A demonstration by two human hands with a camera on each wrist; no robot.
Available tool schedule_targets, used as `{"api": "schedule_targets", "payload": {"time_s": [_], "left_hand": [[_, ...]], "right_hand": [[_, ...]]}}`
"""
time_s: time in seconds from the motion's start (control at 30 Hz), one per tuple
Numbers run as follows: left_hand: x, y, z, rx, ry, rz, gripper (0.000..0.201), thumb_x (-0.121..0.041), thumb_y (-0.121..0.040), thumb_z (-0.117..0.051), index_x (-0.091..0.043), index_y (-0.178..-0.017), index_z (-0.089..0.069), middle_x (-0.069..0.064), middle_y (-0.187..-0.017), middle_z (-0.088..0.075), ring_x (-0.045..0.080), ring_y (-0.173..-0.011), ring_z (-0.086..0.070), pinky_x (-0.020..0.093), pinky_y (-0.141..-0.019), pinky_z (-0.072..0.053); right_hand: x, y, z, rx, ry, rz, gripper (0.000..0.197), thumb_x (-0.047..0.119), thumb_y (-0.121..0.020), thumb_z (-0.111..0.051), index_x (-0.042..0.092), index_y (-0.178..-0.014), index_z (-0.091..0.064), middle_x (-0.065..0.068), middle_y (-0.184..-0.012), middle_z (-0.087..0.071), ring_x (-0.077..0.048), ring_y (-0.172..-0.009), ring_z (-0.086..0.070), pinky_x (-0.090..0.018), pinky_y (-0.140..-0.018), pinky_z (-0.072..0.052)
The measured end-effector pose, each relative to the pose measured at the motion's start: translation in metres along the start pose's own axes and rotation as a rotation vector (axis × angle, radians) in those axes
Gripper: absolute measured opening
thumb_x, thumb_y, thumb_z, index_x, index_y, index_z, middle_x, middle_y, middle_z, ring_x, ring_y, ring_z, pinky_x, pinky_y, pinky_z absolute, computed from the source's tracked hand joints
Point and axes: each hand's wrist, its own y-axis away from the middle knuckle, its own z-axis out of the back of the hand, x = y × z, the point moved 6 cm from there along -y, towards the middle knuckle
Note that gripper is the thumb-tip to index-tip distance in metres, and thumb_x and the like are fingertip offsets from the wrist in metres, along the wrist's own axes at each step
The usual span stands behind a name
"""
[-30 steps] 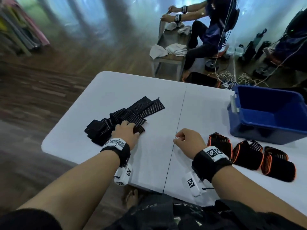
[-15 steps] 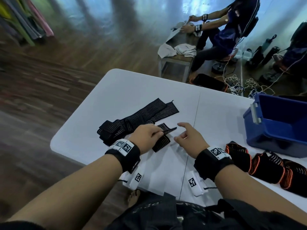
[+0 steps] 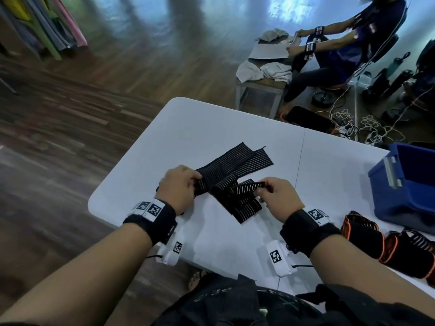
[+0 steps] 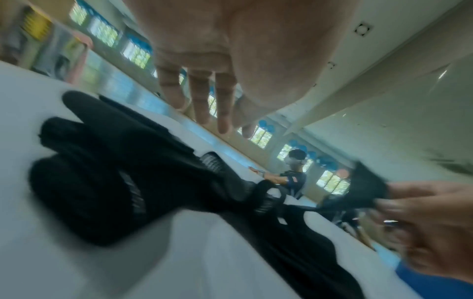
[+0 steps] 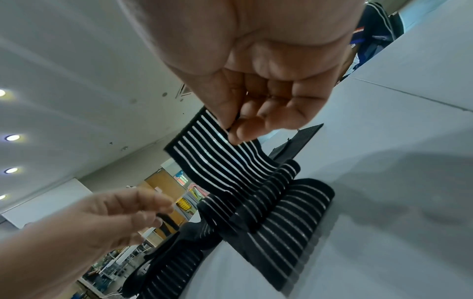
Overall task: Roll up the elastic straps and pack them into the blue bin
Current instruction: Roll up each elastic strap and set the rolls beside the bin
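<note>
- Your right hand (image 3: 279,200) pinches the striped strap's (image 5: 230,161) end between thumb and fingers.
- Your left hand (image 3: 179,189) hovers, fingers loosely extended, over the strap pile (image 3: 235,165).
- The blue bin (image 3: 409,184) sits right.

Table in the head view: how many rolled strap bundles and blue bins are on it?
Rolled black elastic straps with orange edges: 2 clearly in view; the frame edge cuts off anything beyond
Blue plastic bin: 1
Total: 3

Black white-striped straps (image 3: 244,161), orange-edged black rolls (image 3: 362,234), blue bin (image 3: 400,194)
</note>
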Motion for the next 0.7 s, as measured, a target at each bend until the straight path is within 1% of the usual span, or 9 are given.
{"api": "schedule_targets", "payload": {"time_s": [0.07,0.13,0.23,0.37,0.43,0.53,0.6,0.63,0.7], "left_hand": [[0.032,-0.002,0.006,0.064,-0.2,0.142,0.036,-0.014,-0.091,-0.053,-0.031,-0.119,-0.069,0.002,-0.132,-0.057,0.033,-0.12,-0.052,0.045,-0.101,-0.045],[0.054,-0.002,0.009,0.145,-0.261,0.226,0.037,-0.02,-0.09,-0.056,-0.033,-0.124,-0.065,0.003,-0.135,-0.056,0.032,-0.121,-0.052,0.043,-0.102,-0.045],[0.068,-0.003,0.013,0.139,-0.117,0.278,0.026,-0.023,-0.086,-0.069,-0.029,-0.112,-0.07,0.005,-0.121,-0.062,0.028,-0.112,-0.059,0.039,-0.098,-0.048],[0.063,-0.006,0.025,0.072,0.005,0.255,0.011,-0.017,-0.083,-0.076,-0.025,-0.088,-0.071,0.002,-0.101,-0.061,0.023,-0.098,-0.061,0.03,-0.086,-0.048],[0.055,-0.007,0.033,0.041,0.079,0.214,0.014,-0.012,-0.084,-0.073,-0.026,-0.08,-0.07,-0.005,-0.087,-0.062,0.02,-0.089,-0.063,0.026,-0.08,-0.047],[0.038,-0.013,0.055,-0.004,0.328,0.193,0.022,-0.002,-0.087,-0.068,-0.023,-0.083,-0.076,-0.005,-0.082,-0.07,0.012,-0.08,-0.067,0.022,-0.075,-0.053],[0.022,-0.02,0.075,-0.041,0.491,0.173,0.025,0.002,-0.089,-0.065,-0.018,-0.089,-0.078,-0.001,-0.083,-0.072,0.005,-0.072,-0.066,0.014,-0.071,-0.053],[0.013,-0.025,0.086,-0.059,0.544,0.156,0.026,0.004,-0.09,-0.064,-0.018,-0.088,-0.078,0.0,-0.082,-0.073,0.003,-0.069,-0.065,0.014,-0.071,-0.052],[-0.003,-0.038,0.107,-0.091,0.615,0.119,0.032,0.005,-0.091,-0.062,-0.022,-0.082,-0.078,0.001,-0.084,-0.076,0.008,-0.073,-0.067,0.025,-0.078,-0.055]], "right_hand": [[0.001,-0.002,-0.004,0.004,-0.027,-0.005,0.017,0.004,-0.09,-0.059,0.016,-0.088,-0.072,-0.004,-0.08,-0.073,-0.013,-0.065,-0.065,-0.014,-0.054,-0.045],[0.003,-0.005,-0.007,0.0,-0.012,-0.001,0.016,0.006,-0.09,-0.059,0.015,-0.085,-0.071,-0.007,-0.079,-0.073,-0.015,-0.066,-0.065,-0.02,-0.056,-0.047],[0.01,-0.007,-0.012,-0.003,0.032,0.014,0.015,0.01,-0.091,-0.061,0.014,-0.078,-0.069,-0.009,-0.076,-0.072,-0.017,-0.065,-0.064,-0.029,-0.06,-0.05],[0.025,-0.01,-0.011,-0.002,0.046,0.059,0.015,0.015,-0.092,-0.063,0.015,-0.078,-0.07,-0.007,-0.073,-0.071,-0.021,-0.068,-0.065,-0.034,-0.064,-0.053],[0.038,-0.011,-0.007,-0.012,0.077,0.114,0.013,0.017,-0.092,-0.063,0.019,-0.082,-0.071,0.001,-0.075,-0.069,-0.018,-0.073,-0.064,-0.032,-0.069,-0.051],[0.06,-0.02,0.008,-0.064,0.182,0.197,0.008,0.02,-0.093,-0.064,0.021,-0.093,-0.072,0.004,-0.093,-0.061,-0.014,-0.086,-0.06,-0.028,-0.081,-0.044],[0.073,-0.031,0.021,-0.081,0.238,0.222,0.011,0.022,-0.094,-0.061,0.019,-0.099,-0.071,-0.001,-0.101,-0.06,-0.017,-0.093,-0.06,-0.033,-0.088,-0.046],[0.081,-0.037,0.029,-0.089,0.247,0.239,0.011,0.023,-0.094,-0.06,0.019,-0.097,-0.069,-0.002,-0.099,-0.062,-0.019,-0.092,-0.061,-0.038,-0.089,-0.049],[0.103,-0.043,0.046,-0.119,0.243,0.293,0.012,0.022,-0.094,-0.059,0.014,-0.092,-0.067,-0.002,-0.087,-0.066,-0.021,-0.082,-0.062,-0.041,-0.08,-0.051]]}}
